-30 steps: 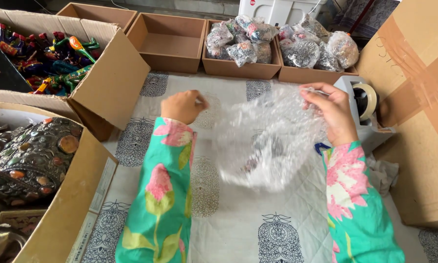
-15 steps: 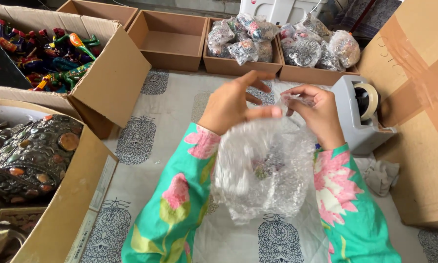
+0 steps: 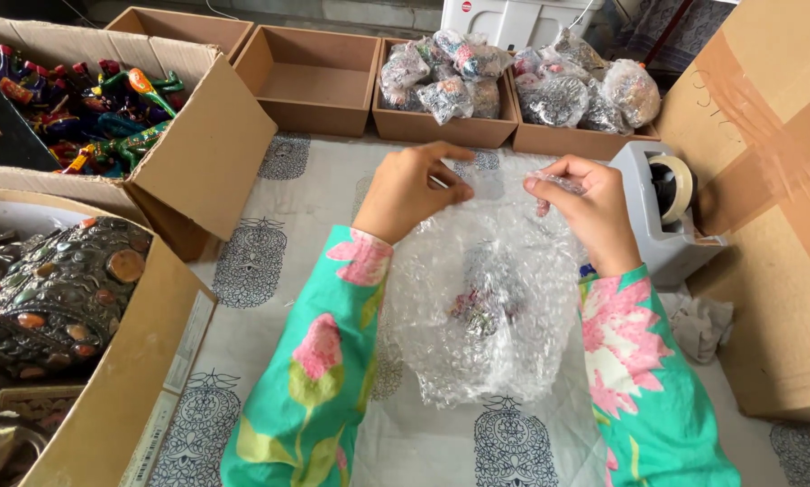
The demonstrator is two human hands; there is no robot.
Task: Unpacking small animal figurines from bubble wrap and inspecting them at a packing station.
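A sheet of clear bubble wrap (image 3: 490, 302) lies bunched on the patterned white cloth (image 3: 270, 271), with a small dark, colourful object (image 3: 479, 309) showing through its middle. My left hand (image 3: 409, 191) pinches the wrap's far edge at the upper left. My right hand (image 3: 583, 209) pinches the same edge at the upper right. Both arms wear green sleeves with pink flowers.
A grey tape dispenser (image 3: 662, 212) stands just right of my right hand. Low cardboard trays at the back hold bubble-wrapped bundles (image 3: 450, 77); one tray (image 3: 310, 81) is bare. Boxes at left hold painted figures (image 3: 89, 108) and an ornate metal piece (image 3: 58, 289). A big carton (image 3: 774, 207) fills the right.
My left hand has come from the left of the cloth to the wrap's top edge, beside my right hand. The wrap has been gathered higher around the object.
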